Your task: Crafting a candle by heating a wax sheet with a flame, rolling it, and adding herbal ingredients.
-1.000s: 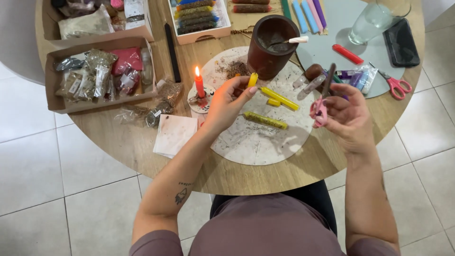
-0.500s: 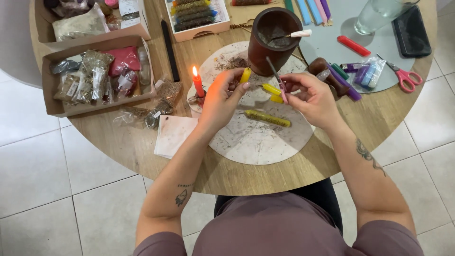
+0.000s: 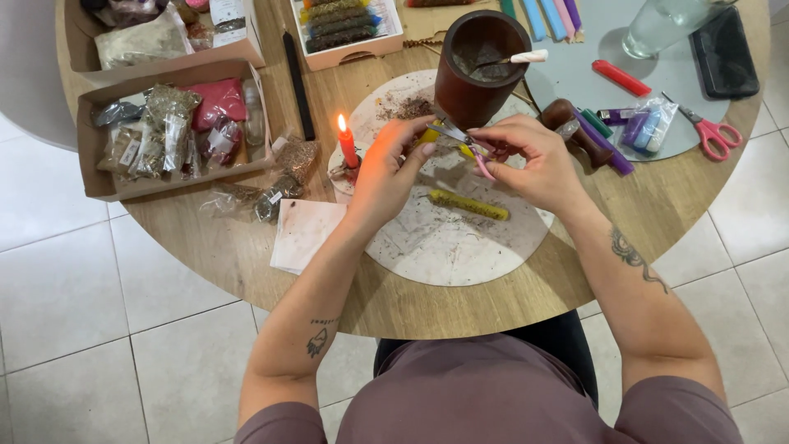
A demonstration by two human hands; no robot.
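A short yellow candle point(image 3: 426, 133) is pinched between the fingers of the left hand point(image 3: 386, 177), above the round white board point(image 3: 444, 247) on the desk point(image 3: 246, 255). Small pink-handled scissors point(image 3: 465, 141) are gripped in the right hand point(image 3: 530, 164), with the blades laid against the candle's end. Both hands are held close together, just in front of the dark brown mortar point(image 3: 477, 66). A lit red candle point(image 3: 348, 148) is seen just left of the left hand. A herb-coated yellow candle point(image 3: 468, 205) lies on the board beneath the hands. Boxes of herb packets point(image 3: 173, 123) are set at the left, and red scissors point(image 3: 707, 131) at the far right.
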